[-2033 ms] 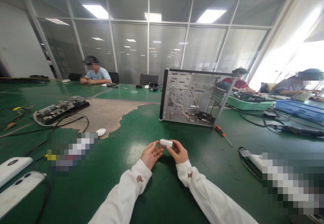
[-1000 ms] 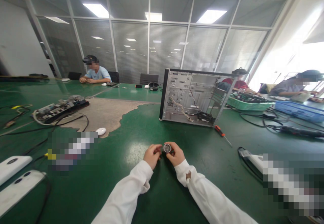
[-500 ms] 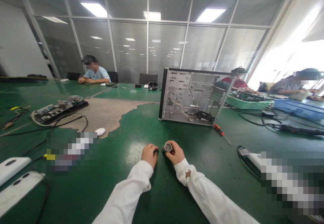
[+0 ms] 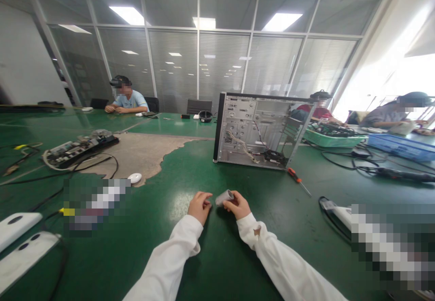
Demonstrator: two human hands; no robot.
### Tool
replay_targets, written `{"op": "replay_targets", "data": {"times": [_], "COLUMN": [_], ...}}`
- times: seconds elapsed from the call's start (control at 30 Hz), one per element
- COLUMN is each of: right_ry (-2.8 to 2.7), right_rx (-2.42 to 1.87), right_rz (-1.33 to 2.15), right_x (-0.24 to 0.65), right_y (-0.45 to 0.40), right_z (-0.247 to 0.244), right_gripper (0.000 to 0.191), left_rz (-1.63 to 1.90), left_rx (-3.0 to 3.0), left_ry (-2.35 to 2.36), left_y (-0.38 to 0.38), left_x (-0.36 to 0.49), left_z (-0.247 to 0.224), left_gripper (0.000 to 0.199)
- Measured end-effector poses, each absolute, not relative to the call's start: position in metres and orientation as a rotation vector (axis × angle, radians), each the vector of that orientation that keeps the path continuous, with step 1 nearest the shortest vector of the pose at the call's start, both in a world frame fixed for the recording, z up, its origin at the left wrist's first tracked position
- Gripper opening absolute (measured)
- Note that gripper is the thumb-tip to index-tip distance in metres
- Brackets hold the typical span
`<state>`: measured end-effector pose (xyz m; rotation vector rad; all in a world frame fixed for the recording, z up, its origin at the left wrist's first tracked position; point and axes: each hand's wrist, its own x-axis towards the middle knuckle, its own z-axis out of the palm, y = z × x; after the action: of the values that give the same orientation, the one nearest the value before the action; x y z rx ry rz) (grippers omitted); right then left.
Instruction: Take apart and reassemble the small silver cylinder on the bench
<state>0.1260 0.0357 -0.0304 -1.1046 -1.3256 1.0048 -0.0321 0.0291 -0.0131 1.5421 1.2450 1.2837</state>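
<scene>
My right hand (image 4: 239,205) is closed around a short grey metal tube (image 4: 224,198), held tilted just above the green table with its hollow end facing up and right. To the left of the tube, a small gap away, is my left hand (image 4: 200,206). Its fingers are bent, the thumb apart from the forefinger, and no object shows between them. Beyond both hands stands an open computer case (image 4: 253,131) with a fan and loose wires inside. A screwdriver (image 4: 295,175) with a red and black handle lies by the case's lower right corner.
On the left lie a power strip-like part (image 4: 81,149) with cables, a white oval object (image 4: 135,178) and white devices (image 4: 18,226). Farther right are a green basket (image 4: 335,140), a blue basket (image 4: 401,147) and black cables. Several people sit around the green table (image 4: 190,169).
The tube in my right hand has tipped from end-on towards me to lying sideways, showing its side. My left hand has shifted slightly left and its fingers have parted.
</scene>
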Motion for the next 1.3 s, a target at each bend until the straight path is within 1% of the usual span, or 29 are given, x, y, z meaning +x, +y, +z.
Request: {"op": "replay_targets", "data": {"times": [0.1, 0.23, 0.57, 0.73, 0.97, 1.1, 1.3], "right_ry": [-1.192, -1.071, -1.047, -1.077, -1.177, -1.315, -1.406], "right_rx": [-1.011, -0.966, -0.932, -0.946, -0.912, -0.861, -0.906], "right_rz": [1.150, 1.233, 1.259, 1.259, 1.147, 1.022, 0.886], "right_x": [0.125, 0.126, 0.124, 0.125, 0.122, 0.117, 0.115], "right_y": [0.041, 0.046, 0.047, 0.045, 0.038, 0.032, 0.029], "right_z": [-0.033, -0.036, -0.040, -0.036, -0.034, -0.034, -0.032], "right_gripper": [0.032, 0.036, 0.039, 0.041, 0.041, 0.039, 0.036], "left_rz": [1.267, 1.278, 1.295, 1.311, 1.327, 1.329, 1.371], "left_rx": [1.466, 1.405, 1.499, 1.466, 1.389, 1.237, 1.009], "left_ry": [1.124, 1.039, 1.083, 1.051, 1.075, 1.080, 1.017], "left_y": [0.024, 0.021, 0.022, 0.022, 0.028, 0.031, 0.034], "left_x": [-0.027, -0.023, -0.022, -0.022, -0.023, -0.024, -0.028], "left_z": [-0.007, -0.005, -0.007, -0.008, -0.018, -0.018, -0.015], "left_gripper": [0.028, 0.028, 0.024, 0.027, 0.031, 0.036, 0.040]}}
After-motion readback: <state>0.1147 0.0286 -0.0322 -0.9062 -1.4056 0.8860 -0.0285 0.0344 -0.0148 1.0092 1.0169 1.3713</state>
